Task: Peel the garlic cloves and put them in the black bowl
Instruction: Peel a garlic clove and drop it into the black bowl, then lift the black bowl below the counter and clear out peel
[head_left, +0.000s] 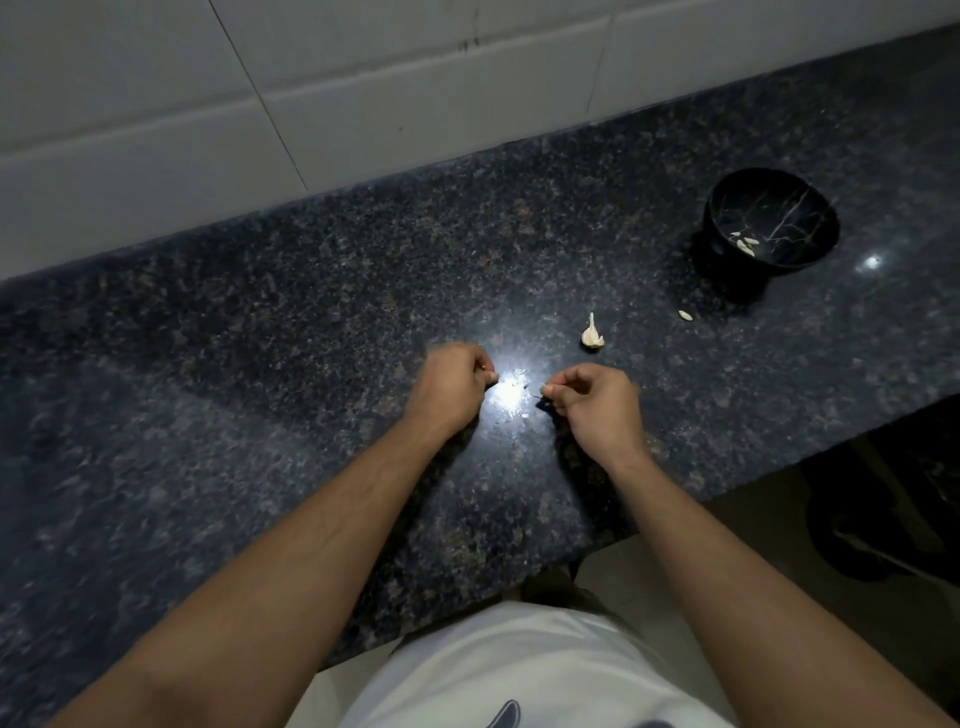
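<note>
Both hands' fingers curl: right hand (597, 410) pinches something tiny, left hand (452, 387) unclear; pale garlic piece (592, 335) beyond.

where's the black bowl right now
In the head view, the black marbled bowl stands on the dark speckled granite counter at far right, beyond the right hand; a loose pale clove lies just before it.

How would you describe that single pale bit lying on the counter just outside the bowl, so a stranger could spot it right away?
Start at the black bowl on the right of the dark speckled counter. Just in front of the bowl, on the bare stone, lies one small garlic clove. It is outside the bowl, unlike the cloves in the bowl, and far smaller than the garlic head piece with its pointed tip to its left.
</note>
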